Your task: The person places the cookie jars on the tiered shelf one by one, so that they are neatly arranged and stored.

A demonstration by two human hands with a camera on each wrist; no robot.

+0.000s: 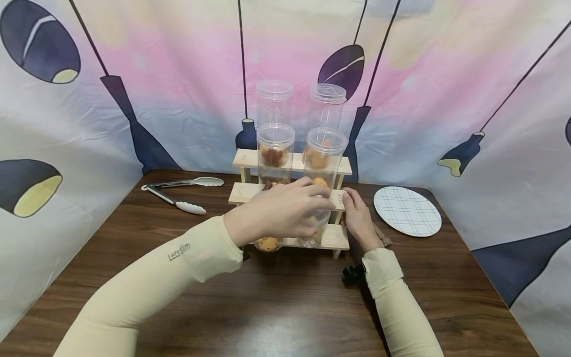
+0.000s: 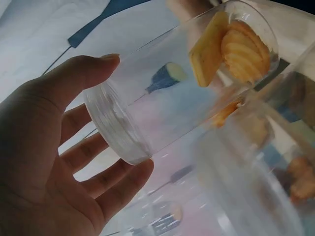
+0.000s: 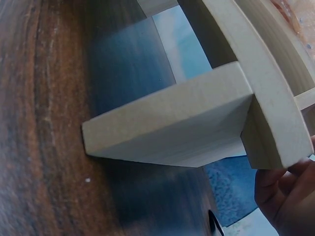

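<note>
My left hand (image 1: pixel 285 208) reaches across the front of a three-tier wooden rack (image 1: pixel 336 237). Its thumb and fingers curl round the lid end of a clear plastic jar (image 2: pixel 162 93) on the bottom tier at the right. Pale yellow and golden cookies (image 2: pixel 246 51) lie at this jar's base. Over at the rack's right side, my right hand (image 1: pixel 358 218) grips the end of the middle shelf; in the right wrist view its fingers (image 3: pixel 270 189) bend under the plank end (image 3: pixel 275 113). A jar with a chocolate-chip cookie (image 1: pixel 267 244) at the bottom left is mostly hidden behind my left forearm.
Taller-standing clear jars fill the upper tiers, among them a middle-tier left jar (image 1: pixel 275 148) and a middle-tier right jar (image 1: pixel 325 148). Spread tongs (image 1: pixel 180 183) lie to the left on the brown table (image 1: pixel 290 307). To the right is a white checked plate (image 1: pixel 407 210).
</note>
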